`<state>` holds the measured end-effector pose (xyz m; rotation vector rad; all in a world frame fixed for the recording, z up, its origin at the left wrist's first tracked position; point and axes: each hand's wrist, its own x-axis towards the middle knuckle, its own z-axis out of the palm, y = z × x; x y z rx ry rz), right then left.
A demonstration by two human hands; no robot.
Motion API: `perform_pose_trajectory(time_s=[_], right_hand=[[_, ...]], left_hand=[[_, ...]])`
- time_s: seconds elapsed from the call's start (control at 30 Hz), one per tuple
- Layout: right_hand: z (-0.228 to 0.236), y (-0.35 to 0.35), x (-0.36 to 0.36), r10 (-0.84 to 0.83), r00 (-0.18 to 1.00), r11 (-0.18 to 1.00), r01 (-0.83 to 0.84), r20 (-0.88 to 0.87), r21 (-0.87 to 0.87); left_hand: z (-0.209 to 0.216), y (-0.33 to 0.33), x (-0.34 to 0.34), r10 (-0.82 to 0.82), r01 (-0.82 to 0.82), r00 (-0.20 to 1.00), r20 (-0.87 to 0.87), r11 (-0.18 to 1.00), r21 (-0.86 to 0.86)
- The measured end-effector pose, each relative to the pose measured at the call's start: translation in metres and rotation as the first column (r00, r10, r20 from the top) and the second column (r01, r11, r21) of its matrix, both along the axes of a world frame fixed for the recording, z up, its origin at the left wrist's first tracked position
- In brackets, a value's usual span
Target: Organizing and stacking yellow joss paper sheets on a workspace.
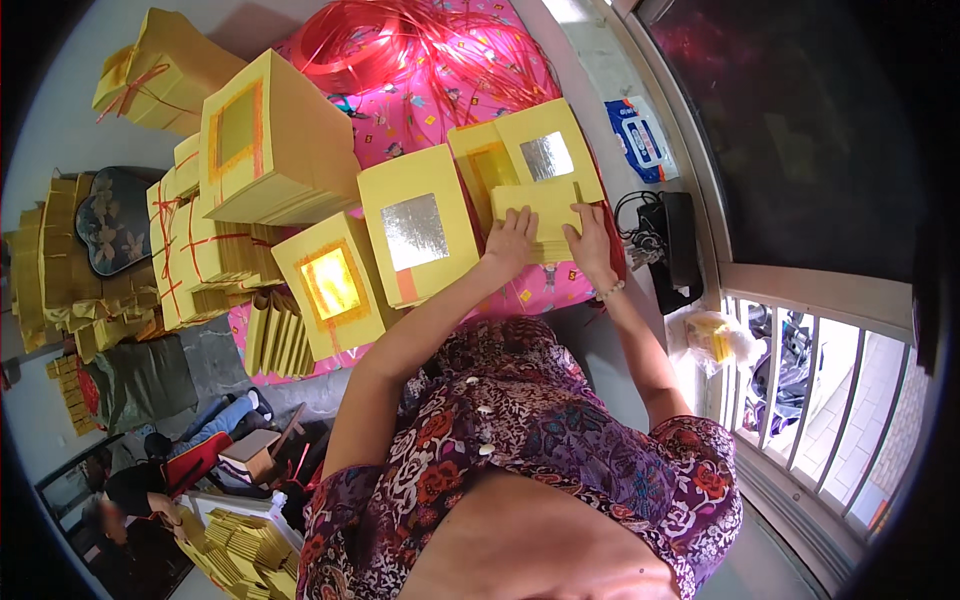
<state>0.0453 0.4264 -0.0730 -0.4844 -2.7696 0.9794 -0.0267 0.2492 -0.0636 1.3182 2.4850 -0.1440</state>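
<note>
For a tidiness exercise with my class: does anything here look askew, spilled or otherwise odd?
Yes: at the far end of the pink cloth, loose red strands sprawl in a tangle, unlike the neater yellow paper stack that the left hand and right hand touch. No spill or damage is visible.

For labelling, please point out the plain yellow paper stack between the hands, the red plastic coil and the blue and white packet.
Plain yellow paper stack (546,207), head view: top face.
Red plastic coil (342,76), head view: lower band.
Blue and white packet (641,142), head view: front.
</note>
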Motion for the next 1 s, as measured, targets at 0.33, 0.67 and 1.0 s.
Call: perform_pose_trajectory(time_s=[0.33, 0.67, 1.0], right_hand=[[-0.023, 0.032, 0.001, 0.029, 0.806, 0.778, 0.353, 0.591, -0.520], [-0.009, 0.026, 0.001, 0.018, 0.864, 0.620, 0.385, 0.503, -0.684], [0.004, 0.024, -0.007, 0.011, 0.803, 0.614, 0.465, 0.597, -0.638]], left_hand=[[0.001, 0.001, -0.005, 0.076, -0.067, 0.971, 0.229, 0.997, -0.046], [0.016, -0.003, -0.012, 0.070, -0.039, 0.936, 0.345, 0.995, -0.096], [0.002, -0.005, -0.007, 0.121, -0.114, 0.919, 0.374, 0.993, -0.041]])
